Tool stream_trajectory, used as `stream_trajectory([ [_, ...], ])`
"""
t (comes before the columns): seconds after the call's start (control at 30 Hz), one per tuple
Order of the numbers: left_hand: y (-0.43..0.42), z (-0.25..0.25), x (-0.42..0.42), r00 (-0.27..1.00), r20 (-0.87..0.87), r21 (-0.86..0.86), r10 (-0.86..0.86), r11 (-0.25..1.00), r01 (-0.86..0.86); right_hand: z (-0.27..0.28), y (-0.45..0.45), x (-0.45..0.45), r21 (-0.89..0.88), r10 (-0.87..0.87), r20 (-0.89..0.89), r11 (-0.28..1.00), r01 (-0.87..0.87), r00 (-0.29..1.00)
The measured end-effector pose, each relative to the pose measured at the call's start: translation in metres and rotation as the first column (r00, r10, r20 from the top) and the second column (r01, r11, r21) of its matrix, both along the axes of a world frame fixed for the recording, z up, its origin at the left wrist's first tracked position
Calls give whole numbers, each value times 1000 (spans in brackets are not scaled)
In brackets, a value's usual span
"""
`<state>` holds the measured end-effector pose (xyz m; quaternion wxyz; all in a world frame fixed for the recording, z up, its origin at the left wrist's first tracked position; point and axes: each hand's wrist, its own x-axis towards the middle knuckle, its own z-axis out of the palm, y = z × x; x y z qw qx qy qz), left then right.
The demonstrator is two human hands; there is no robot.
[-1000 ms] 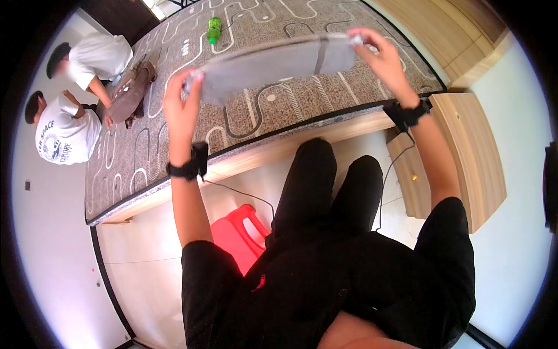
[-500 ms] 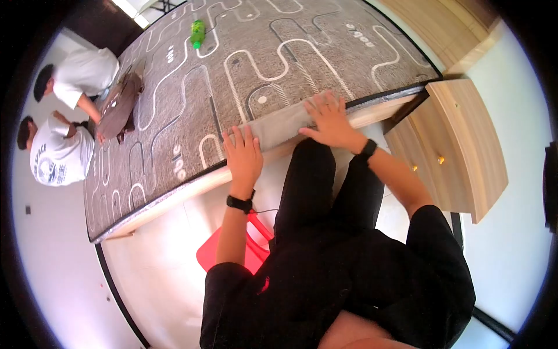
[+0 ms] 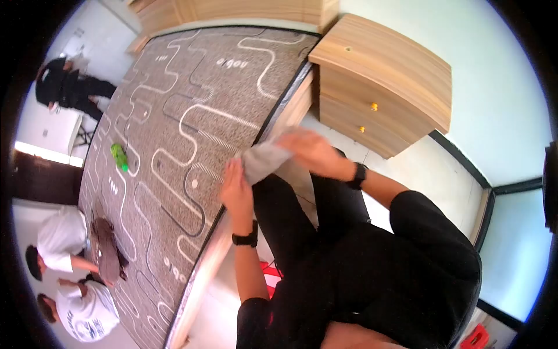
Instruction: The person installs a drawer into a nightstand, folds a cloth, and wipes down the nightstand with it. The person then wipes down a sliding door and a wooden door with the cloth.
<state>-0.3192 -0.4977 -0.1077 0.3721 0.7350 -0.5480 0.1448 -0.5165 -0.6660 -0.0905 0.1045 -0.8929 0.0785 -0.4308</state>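
A folded grey cloth (image 3: 264, 160) is between my two hands at the edge of the patterned bed surface (image 3: 168, 192). My left hand (image 3: 237, 189) grips the cloth's left end, its fingers pressed together. My right hand (image 3: 314, 152) is closed on the other end and blurred by motion. The cloth is slightly bunched and reaches over the bed's edge above my knees. Each wrist wears a black band.
A green bottle (image 3: 120, 157) lies on the bed. Two people in white shirts (image 3: 87, 311) sit beyond it near a brown bag (image 3: 106, 250). Another person in black (image 3: 72, 87) stands farther off. A wooden drawer cabinet (image 3: 378, 87) stands at the right.
The cloth was lowered from a stretched hold onto the bed edge under my flat hands. Now both hands grip it, and it spans less. The view has turned right, showing more cabinet.
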Motion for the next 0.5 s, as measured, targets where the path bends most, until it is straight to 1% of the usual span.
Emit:
stream_trajectory([
  [0.03, -28, 13, -12, 996, 36, -37, -85, 996, 87, 17, -8, -27, 24, -162, -34, 986, 163, 986],
  [0.07, -56, 30, -27, 977, 8, -107, -211, 972, 211, 30, -21, -55, -35, -310, -4, 950, 310, 951],
  [0.1, -83, 44, -44, 942, -13, -177, -334, 928, 327, 41, -36, -84, -90, -448, 33, 889, 449, 894],
  [0.13, -110, 52, -63, 912, -31, -224, -410, 892, 393, 47, -48, -112, -62, -561, 68, 823, 564, 825],
  [0.17, -136, 58, -83, 873, -42, -271, -485, 847, 457, 62, -49, -135, -57, -661, 74, 745, 665, 747],
  [0.23, -185, 63, -129, 810, 11, -318, -586, 766, 558, 58, -67, -183, -127, -836, 62, 535, 836, 545],
  [0.3, -223, 57, -177, 731, 9, -326, -682, 689, 647, 31, -88, -219, -207, -940, -74, 342, 917, 334],
  [0.33, -237, 54, -202, 719, 27, -290, -694, 683, 670, 21, -94, -226, -213, -948, -71, 320, 923, 312],
  [0.37, -247, 49, -225, 707, 43, -252, -705, 678, 691, 9, -100, -231, -256, -956, -94, 294, 921, 279],
  [0.4, -251, 45, -242, 688, 61, -118, -723, 680, 724, 3, -102, -235, -297, -963, -117, 269, 916, 245],
  [0.43, -257, 36, -257, 675, 60, -120, -735, 666, 736, 4, -104, -237, -300, -967, -118, 252, 920, 226],
  [0.5, -262, 20, -277, 729, 198, -21, -655, 741, 671, 3, -105, -238, -290, -952, -127, 303, 908, 277],
])
